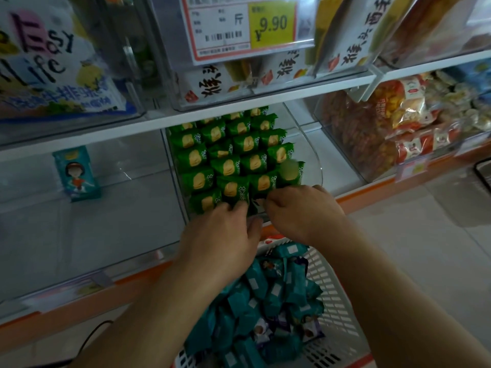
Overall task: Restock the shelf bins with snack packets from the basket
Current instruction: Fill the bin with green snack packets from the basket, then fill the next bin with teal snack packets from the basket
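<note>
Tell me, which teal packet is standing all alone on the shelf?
The teal packet with a cartoon child on it, standing upright in the clear bin on the left. All the other teal ones lie piled in the white basket.

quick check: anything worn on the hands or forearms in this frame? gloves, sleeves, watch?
Nothing worn. The left hand and right hand are bare, with no gloves, rings or watch visible. Both forearms are bare to the frame's edge, and no sleeve shows. No markings or straps.
</note>
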`<state>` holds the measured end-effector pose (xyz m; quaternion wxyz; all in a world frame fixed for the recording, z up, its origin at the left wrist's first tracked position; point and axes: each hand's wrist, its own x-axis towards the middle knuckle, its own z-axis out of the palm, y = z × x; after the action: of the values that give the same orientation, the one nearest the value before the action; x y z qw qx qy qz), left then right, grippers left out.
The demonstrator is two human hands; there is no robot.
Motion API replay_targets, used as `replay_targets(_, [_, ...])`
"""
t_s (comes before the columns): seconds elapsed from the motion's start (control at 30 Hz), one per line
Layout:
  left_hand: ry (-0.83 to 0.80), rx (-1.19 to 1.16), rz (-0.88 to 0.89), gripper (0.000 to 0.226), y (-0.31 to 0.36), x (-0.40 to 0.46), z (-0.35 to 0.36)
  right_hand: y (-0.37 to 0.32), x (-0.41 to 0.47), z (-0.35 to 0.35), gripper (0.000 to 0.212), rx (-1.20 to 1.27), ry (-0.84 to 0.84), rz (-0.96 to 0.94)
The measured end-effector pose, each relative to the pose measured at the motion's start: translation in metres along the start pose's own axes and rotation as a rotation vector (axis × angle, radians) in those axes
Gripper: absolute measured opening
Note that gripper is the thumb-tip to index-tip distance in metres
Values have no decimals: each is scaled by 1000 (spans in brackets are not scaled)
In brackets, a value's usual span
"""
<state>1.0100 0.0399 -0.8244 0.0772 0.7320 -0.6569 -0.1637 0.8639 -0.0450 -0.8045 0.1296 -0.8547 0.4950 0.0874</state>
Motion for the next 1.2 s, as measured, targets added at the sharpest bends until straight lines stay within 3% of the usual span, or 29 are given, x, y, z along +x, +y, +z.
replay_targets(0.13, [-44,-55,-9,37,1,1,5,5,3,5,35,10,17,-32])
replay_targets(0.27, [-6,-110,-18,33,3,1,3,10,2,6,30,197,65,8])
replay_targets(0.37, [25,-125,9,27,2,-3,-2,12,-7,0,28,293,226,-24])
replay_targets(0.47, [179,-164,96,23,3,-15,-3,11,-30,-4,21,382,387,-72])
replay_targets(0.53, [309,-150,168,20,5,-26,-4,8,-48,-1,20,397,377,-46])
replay_targets(0.6, [338,-168,225,12,9,-42,-3,9,-61,18,18,379,227,55])
replay_targets(0.67, [186,-197,197,9,12,-58,10,14,-67,51,16,358,17,159])
replay_targets(0.8, [-318,-199,-37,6,-3,-88,80,30,-77,128,11,328,-359,255])
replay_targets(0.87, [-495,-183,-106,9,-24,-103,120,41,-81,159,29,318,-462,302])
replay_targets(0.97, [-648,-129,-155,33,-59,-118,162,59,-78,189,54,293,-444,386])
replay_targets(1.1, [-644,-89,-160,34,-90,-123,188,89,-70,193,66,60,-103,598])
replay_targets(1.13, [-621,-58,-138,37,-94,-124,191,95,-70,193,66,28,-105,621])
replay_targets(1.2, [-602,-14,-93,45,-99,-127,194,104,-67,197,63,191,-203,704])
